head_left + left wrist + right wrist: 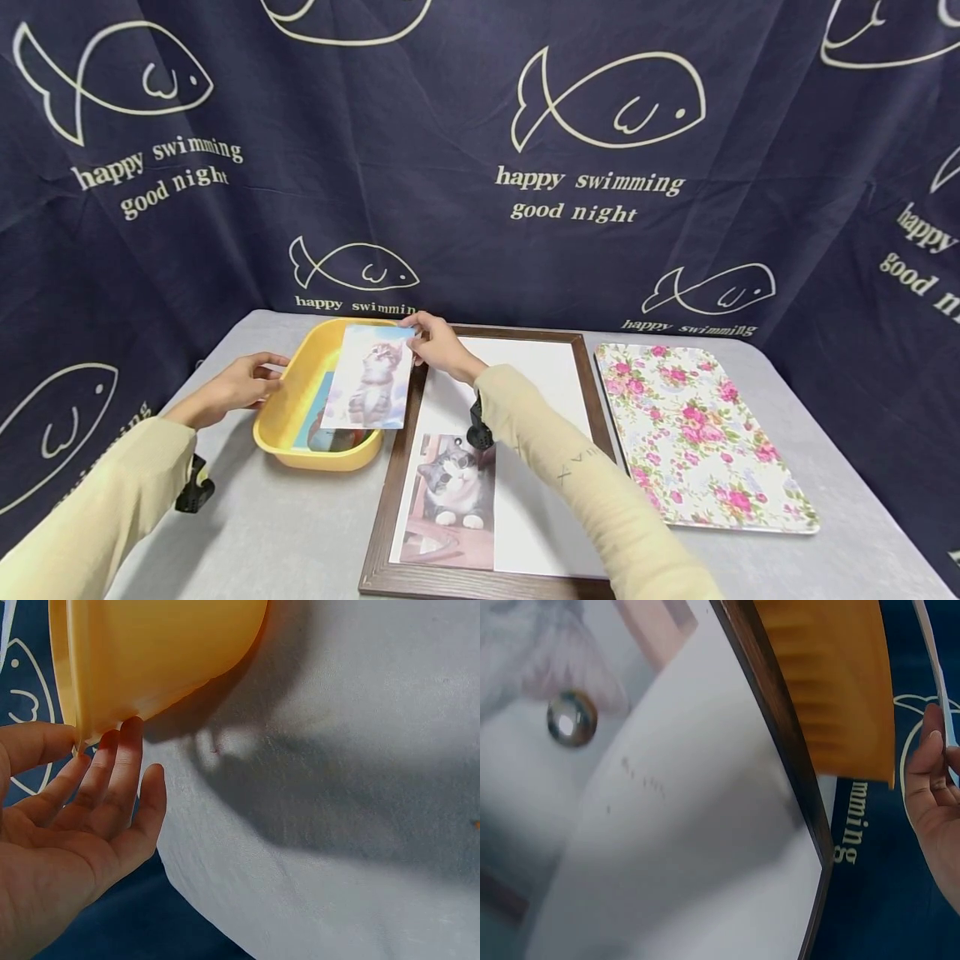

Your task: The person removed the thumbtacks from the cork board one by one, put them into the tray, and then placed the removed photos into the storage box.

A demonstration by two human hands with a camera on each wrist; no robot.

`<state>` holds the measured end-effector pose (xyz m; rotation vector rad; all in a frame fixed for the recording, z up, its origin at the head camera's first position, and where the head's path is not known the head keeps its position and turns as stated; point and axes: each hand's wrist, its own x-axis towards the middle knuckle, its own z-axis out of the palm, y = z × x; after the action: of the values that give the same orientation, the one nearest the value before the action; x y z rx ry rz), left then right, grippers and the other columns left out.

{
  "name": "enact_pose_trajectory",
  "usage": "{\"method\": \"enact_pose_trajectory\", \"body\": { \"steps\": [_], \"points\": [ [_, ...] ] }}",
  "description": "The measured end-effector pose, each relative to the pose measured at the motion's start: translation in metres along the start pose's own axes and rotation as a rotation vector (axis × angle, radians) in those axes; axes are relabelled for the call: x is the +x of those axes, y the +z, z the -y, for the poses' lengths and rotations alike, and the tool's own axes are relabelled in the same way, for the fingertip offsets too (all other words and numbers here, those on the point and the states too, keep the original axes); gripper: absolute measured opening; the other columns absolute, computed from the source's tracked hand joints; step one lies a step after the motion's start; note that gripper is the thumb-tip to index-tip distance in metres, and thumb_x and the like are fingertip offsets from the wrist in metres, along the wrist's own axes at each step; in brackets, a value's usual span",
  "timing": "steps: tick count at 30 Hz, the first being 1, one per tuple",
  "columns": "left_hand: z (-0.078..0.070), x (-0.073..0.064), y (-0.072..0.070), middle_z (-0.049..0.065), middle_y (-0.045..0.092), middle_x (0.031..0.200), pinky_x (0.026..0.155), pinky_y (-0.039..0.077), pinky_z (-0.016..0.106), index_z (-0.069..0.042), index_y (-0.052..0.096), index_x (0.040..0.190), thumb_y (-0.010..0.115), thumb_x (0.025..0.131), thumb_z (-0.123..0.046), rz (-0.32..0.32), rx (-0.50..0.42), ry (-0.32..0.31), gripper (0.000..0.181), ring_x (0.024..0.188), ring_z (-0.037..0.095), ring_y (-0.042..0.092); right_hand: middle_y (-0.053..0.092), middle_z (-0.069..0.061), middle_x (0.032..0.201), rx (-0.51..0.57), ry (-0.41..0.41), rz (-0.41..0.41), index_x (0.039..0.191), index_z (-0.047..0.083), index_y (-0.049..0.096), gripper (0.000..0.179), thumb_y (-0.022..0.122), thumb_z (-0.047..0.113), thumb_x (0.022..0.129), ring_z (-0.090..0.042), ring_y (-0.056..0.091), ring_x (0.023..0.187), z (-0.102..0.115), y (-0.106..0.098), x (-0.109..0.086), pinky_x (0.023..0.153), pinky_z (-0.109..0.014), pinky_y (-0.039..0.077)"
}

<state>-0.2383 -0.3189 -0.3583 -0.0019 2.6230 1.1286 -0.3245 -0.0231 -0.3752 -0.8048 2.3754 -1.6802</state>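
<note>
**Yellow tub, kitten card and two hands**

Yellow plastic made up the tub [288,417] that sat on the grey table [285,533]. We saw the right hand [438,346] pinching the top corner of a kitten card [369,377] between its thumb and fingers. The card hung upright in the air, over the right side of the tub and just beside the left edge of the wooden frame [393,492]. In the right wrist view we saw the card only as a thin white edge next to the fingers [934,761].

The left hand [240,385] was at the far left side of the tub. Its fingers [124,769] were mostly straight and loose, and their tips touched the tub's rim and outside wall. It did not grip anything.

Inside the tub lay more cards [318,421], partly hidden by the kitten card, so we could not tell how many.

The frame lay flat on the table, right beside the tub. A second cat picture [452,500] lay on its white board, down in the near left corner. A small shiny round thing [571,718] sat on that picture.

A flowery tray [701,433] lay to the right of the frame. Dark blue cloth with fish drawings [607,100] hung behind the table.
</note>
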Motion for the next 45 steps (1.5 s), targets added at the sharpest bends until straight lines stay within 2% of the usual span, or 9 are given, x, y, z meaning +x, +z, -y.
{"method": "enact_pose_trajectory", "body": {
  "steps": [3, 6, 12, 15, 18, 24, 32, 40, 45],
  "points": [
    [-0.001, 0.0, 0.0, 0.032, 0.048, 0.12, 0.069, 0.048, 0.029, 0.009, 0.032, 0.131, 0.049, 0.089, -0.012, -0.002, 0.0, -0.002, 0.049, 0.091, 0.018, 0.057, 0.05, -0.015, 0.1, -0.002, 0.043, -0.003, 0.117, 0.001, 0.054, 0.032, 0.047, -0.005, 0.087, -0.018, 0.053, 0.057, 0.009, 0.005, -0.003, 0.069, -0.042, 0.052],
    [-0.001, 0.0, 0.0, 0.032, 0.047, 0.12, 0.069, 0.048, 0.028, 0.009, 0.032, 0.131, 0.048, 0.089, -0.011, -0.001, 0.003, 0.002, 0.049, 0.09, 0.018, 0.057, 0.049, -0.019, 0.104, 0.027, 0.068, 0.001, 0.119, -0.001, 0.052, 0.032, 0.047, -0.005, 0.088, -0.016, 0.052, 0.059, 0.011, 0.01, -0.002, 0.067, -0.04, 0.052],
    [-0.002, 0.0, 0.0, 0.032, 0.048, 0.119, 0.069, 0.047, 0.028, 0.009, 0.032, 0.131, 0.048, 0.089, -0.011, 0.0, -0.002, 0.013, 0.049, 0.09, 0.018, 0.056, 0.046, -0.014, 0.096, 0.104, 0.072, 0.022, 0.12, -0.002, 0.05, 0.032, 0.047, -0.006, 0.089, -0.021, 0.053, 0.058, 0.015, 0.016, -0.003, 0.065, -0.042, 0.053],
    [-0.002, 0.0, 0.001, 0.031, 0.048, 0.119, 0.069, 0.047, 0.028, 0.009, 0.032, 0.131, 0.048, 0.089, -0.011, -0.002, -0.003, 0.014, 0.049, 0.09, 0.018, 0.056, 0.041, -0.01, 0.092, 0.104, 0.076, 0.027, 0.119, -0.002, 0.05, 0.031, 0.046, -0.006, 0.089, -0.018, 0.054, 0.057, 0.015, 0.021, -0.003, 0.068, -0.046, 0.053],
    [-0.001, 0.0, 0.001, 0.032, 0.047, 0.12, 0.069, 0.048, 0.028, 0.009, 0.032, 0.131, 0.048, 0.089, -0.012, -0.001, 0.0, 0.015, 0.05, 0.09, 0.018, 0.056, 0.041, -0.011, 0.096, 0.079, 0.082, 0.038, 0.119, -0.001, 0.05, 0.03, 0.046, -0.005, 0.09, -0.017, 0.054, 0.056, 0.015, 0.025, -0.003, 0.068, -0.045, 0.053],
    [-0.002, 0.0, 0.002, 0.033, 0.045, 0.122, 0.07, 0.048, 0.028, 0.009, 0.031, 0.131, 0.048, 0.089, -0.013, -0.001, 0.009, -0.001, 0.05, 0.092, 0.02, 0.057, 0.047, -0.02, 0.108, -0.013, 0.082, 0.052, 0.121, 0.003, 0.05, 0.03, 0.048, -0.001, 0.091, -0.028, 0.058, 0.055, 0.015, 0.031, -0.005, 0.061, -0.046, 0.053],
    [-0.003, 0.001, 0.003, 0.033, 0.047, 0.12, 0.069, 0.049, 0.028, 0.009, 0.032, 0.131, 0.048, 0.09, -0.012, -0.006, 0.014, -0.006, 0.049, 0.09, 0.018, 0.058, 0.049, -0.019, 0.117, -0.126, 0.056, 0.071, 0.119, 0.003, 0.051, 0.03, 0.049, -0.003, 0.089, -0.016, 0.051, 0.052, 0.017, 0.037, -0.006, 0.054, -0.043, 0.053],
    [-0.001, 0.0, 0.002, 0.032, 0.048, 0.118, 0.07, 0.049, 0.029, 0.01, 0.032, 0.13, 0.049, 0.09, -0.012, -0.005, 0.015, -0.008, 0.049, 0.089, 0.018, 0.058, 0.057, -0.013, 0.112, -0.334, 0.033, 0.102, 0.118, 0.004, 0.051, 0.033, 0.053, -0.004, 0.086, -0.011, 0.05, 0.052, 0.021, 0.042, -0.004, 0.044, -0.022, 0.047],
    [-0.001, 0.001, 0.001, 0.032, 0.048, 0.119, 0.07, 0.049, 0.029, 0.01, 0.032, 0.13, 0.049, 0.09, -0.012, -0.006, 0.02, -0.011, 0.049, 0.089, 0.018, 0.058, 0.06, -0.009, 0.111, -0.538, -0.006, 0.12, 0.12, 0.007, 0.05, 0.037, 0.059, 0.002, 0.084, -0.013, 0.055, 0.072, 0.021, 0.044, -0.003, 0.061, -0.017, 0.044]
  ]
}}
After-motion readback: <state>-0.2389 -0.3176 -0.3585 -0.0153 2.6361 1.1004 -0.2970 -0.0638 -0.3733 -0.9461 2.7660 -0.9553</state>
